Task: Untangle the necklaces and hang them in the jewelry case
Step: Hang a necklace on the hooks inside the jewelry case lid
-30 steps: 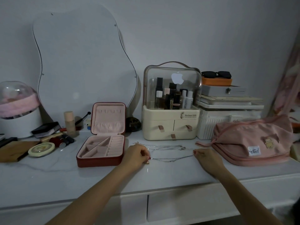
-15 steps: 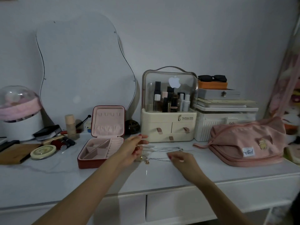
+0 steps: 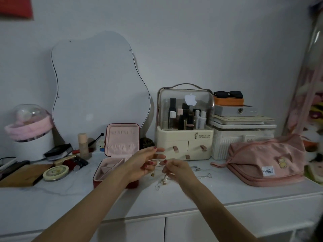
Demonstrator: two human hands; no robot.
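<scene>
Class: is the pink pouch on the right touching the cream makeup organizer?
Apart. The head view shows the pink pouch lying right of the cream makeup organizer, with bare tabletop between them.

Thin silvery necklaces (image 3: 164, 180), tangled with small gold beads, hang lifted above the white top, further chain lying at right; the red jewelry case (image 3: 120, 154) with pink lining stands open just left, lid upright.

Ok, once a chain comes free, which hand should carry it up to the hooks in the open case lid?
Probably the left hand. It is raised right beside the jewelry case, just below the lid. The right hand is farther from the case, pinching the necklaces, and would have to cross over.
</scene>
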